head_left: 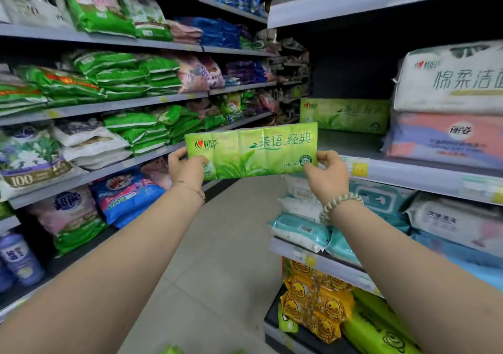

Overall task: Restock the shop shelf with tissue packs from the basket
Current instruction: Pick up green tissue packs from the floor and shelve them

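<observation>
A long green tissue pack (253, 150) is held level in mid-air in front of the right-hand shelf (353, 149). My left hand (185, 167) grips its left end and my right hand (328, 174) grips its right end. A matching green tissue pack (344, 115) lies at the back of that shelf, left of a stack of white and pink packs (449, 108). The basket is not in view, apart from blurred green shapes at the bottom edge.
Bare shelf surface lies in front of the green pack on the shelf. Lower right shelves hold teal wipe packs (299, 231) and yellow duck-print packs (315, 299). The left shelving (109, 106) is full of green, white and blue bags. A tiled aisle floor (217, 258) runs between.
</observation>
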A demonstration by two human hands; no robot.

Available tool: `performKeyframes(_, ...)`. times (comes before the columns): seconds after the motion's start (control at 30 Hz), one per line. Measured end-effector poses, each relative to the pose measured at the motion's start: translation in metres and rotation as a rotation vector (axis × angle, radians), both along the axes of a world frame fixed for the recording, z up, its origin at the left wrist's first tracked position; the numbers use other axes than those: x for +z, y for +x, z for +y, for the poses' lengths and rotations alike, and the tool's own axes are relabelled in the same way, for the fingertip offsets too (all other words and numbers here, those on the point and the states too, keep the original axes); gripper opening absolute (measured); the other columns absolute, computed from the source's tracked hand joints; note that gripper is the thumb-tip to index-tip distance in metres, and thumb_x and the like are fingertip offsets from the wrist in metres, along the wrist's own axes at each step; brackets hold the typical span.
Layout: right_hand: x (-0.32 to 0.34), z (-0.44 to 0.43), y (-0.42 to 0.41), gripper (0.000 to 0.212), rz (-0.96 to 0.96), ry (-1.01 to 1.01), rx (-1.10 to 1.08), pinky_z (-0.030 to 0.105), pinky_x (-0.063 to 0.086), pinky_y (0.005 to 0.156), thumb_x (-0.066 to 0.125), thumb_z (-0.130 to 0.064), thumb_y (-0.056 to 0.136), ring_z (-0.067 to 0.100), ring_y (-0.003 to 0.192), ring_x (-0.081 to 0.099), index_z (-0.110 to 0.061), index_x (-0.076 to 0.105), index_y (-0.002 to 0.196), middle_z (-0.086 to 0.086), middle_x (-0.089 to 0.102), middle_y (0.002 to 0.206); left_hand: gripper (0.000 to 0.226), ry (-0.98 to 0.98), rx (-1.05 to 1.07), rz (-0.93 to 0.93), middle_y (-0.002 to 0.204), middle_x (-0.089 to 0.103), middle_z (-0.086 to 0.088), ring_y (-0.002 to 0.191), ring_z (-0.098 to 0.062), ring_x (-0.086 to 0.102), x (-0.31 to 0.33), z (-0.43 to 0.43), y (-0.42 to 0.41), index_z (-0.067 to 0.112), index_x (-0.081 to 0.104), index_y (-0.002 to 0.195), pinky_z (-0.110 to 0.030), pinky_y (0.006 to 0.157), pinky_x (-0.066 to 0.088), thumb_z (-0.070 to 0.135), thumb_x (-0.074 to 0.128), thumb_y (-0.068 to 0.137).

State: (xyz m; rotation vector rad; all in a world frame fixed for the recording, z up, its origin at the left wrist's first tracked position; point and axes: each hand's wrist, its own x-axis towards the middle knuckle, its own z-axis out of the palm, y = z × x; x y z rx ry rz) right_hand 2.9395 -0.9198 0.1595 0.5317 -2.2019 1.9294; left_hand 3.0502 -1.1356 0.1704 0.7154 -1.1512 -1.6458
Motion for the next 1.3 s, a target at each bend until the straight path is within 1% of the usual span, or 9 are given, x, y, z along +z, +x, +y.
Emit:
performKeyframes(0.13, 0.017, 0.007, -0.013, 0.037, 0.054, 0.004, -0.034, 0.034, 0.048, 0.082, 0.062, -0.014, 0.085, 0.017, 0.095, 0.055, -0.010, 0.052, 0.121, -0.001, 0.054, 0.113, 0.044, -0.083, -0.035, 0.031, 0.101, 0.063, 0.000, 0.103, -0.027, 0.062, 0.021, 0.007, -0.023, 0.026, 0.053, 0.101, -0.045, 0.086, 0.055, -0.007, 0.060, 0.073)
performKeyframes(0.23, 0.025, 0.010, -0.022, 0.040, 0.122, 0.027, -0.051, 0.028, 0.042, 0.072, 0.063, -0.014, 0.084, 0.015, 0.083, 0.053, -0.011, 0.050, 0.122, -0.003, 0.052, 0.104, 0.048, -0.144, -0.042, 0.017, 0.118, 0.062, -0.005, 0.091, -0.020, 0.062, 0.034, 0.011, -0.041, 0.026, 0.050, 0.110, -0.027, 0.053, 0.047, -0.006, 0.057, 0.076)
performKeyframes(0.3, 0.028, 0.009, -0.028, 0.041, 0.156, 0.034, -0.041, 0.026, 0.039, 0.068, 0.063, -0.015, 0.084, 0.015, 0.077, 0.054, -0.010, 0.048, 0.122, -0.003, 0.053, 0.103, 0.049, -0.128, -0.049, 0.030, 0.118, 0.061, -0.003, 0.079, -0.014, 0.058, 0.042, 0.013, -0.052, 0.027, 0.048, 0.113, -0.024, 0.048, 0.041, -0.006, 0.055, 0.077)
performKeyframes(0.43, 0.038, 0.009, -0.043, 0.048, 0.156, 0.026, -0.052, 0.030, 0.042, 0.071, 0.065, -0.017, 0.080, 0.023, 0.086, 0.058, -0.011, 0.046, 0.124, 0.007, 0.059, 0.110, 0.052, -0.120, -0.086, 0.051, 0.112, 0.061, -0.002, 0.092, -0.017, 0.057, 0.052, 0.012, -0.074, 0.024, 0.047, 0.117, -0.033, 0.075, 0.049, -0.010, 0.054, 0.078)
performKeyframes(0.57, 0.048, 0.015, -0.059, 0.044, 0.141, 0.085, -0.081, 0.030, 0.042, 0.074, 0.065, -0.016, 0.079, 0.025, 0.093, 0.058, -0.009, 0.044, 0.117, 0.010, 0.058, 0.111, 0.056, -0.148, -0.117, 0.042, 0.108, 0.061, -0.003, 0.091, -0.017, 0.057, 0.058, 0.017, -0.097, 0.019, 0.046, 0.125, -0.033, 0.077, 0.050, -0.013, 0.054, 0.079)
performKeyframes(0.7, 0.057, 0.015, -0.066, 0.055, 0.078, 0.274, -0.171, 0.045, 0.043, 0.092, 0.069, -0.030, 0.077, 0.035, 0.111, 0.047, -0.005, 0.039, 0.116, 0.013, 0.046, 0.122, 0.063, -0.181, -0.198, 0.029, 0.123, 0.058, -0.011, 0.105, -0.027, 0.060, 0.053, 0.021, -0.123, 0.017, 0.044, 0.129, -0.047, 0.090, 0.053, -0.014, 0.057, 0.076)
performKeyframes(0.87, 0.067, 0.016, -0.077, 0.063, -0.005, 0.415, -0.284, 0.045, 0.037, 0.097, 0.068, -0.037, 0.076, 0.038, 0.119, 0.038, -0.005, 0.037, 0.121, 0.015, 0.042, 0.132, 0.061, -0.242, -0.272, -0.007, 0.121, 0.055, -0.008, 0.107, -0.027, 0.058, 0.044, 0.025, -0.147, 0.022, 0.041, 0.121, -0.044, 0.091, 0.051, -0.017, 0.057, 0.077)
performKeyframes(0.97, 0.068, 0.016, -0.086, 0.069, -0.030, 0.472, -0.301, 0.044, 0.034, 0.099, 0.067, -0.040, 0.076, 0.037, 0.124, 0.035, -0.003, 0.037, 0.126, 0.016, 0.041, 0.136, 0.064, -0.255, -0.287, -0.025, 0.115, 0.052, -0.003, 0.104, -0.022, 0.055, 0.041, 0.025, -0.158, 0.017, 0.039, 0.131, -0.044, 0.094, 0.050, -0.017, 0.057, 0.079)
performKeyframes(1.3, 0.057, 0.017, -0.107, 0.071, -0.027, 0.646, -0.336, 0.040, 0.042, 0.095, 0.065, -0.042, 0.078, 0.039, 0.117, 0.046, 0.003, 0.038, 0.126, 0.021, 0.045, 0.129, 0.054, -0.359, -0.363, -0.144, 0.116, 0.057, -0.004, 0.103, -0.020, 0.058, 0.022, 0.010, -0.181, 0.016, 0.043, 0.127, -0.034, 0.085, 0.051, -0.008, 0.063, 0.083)
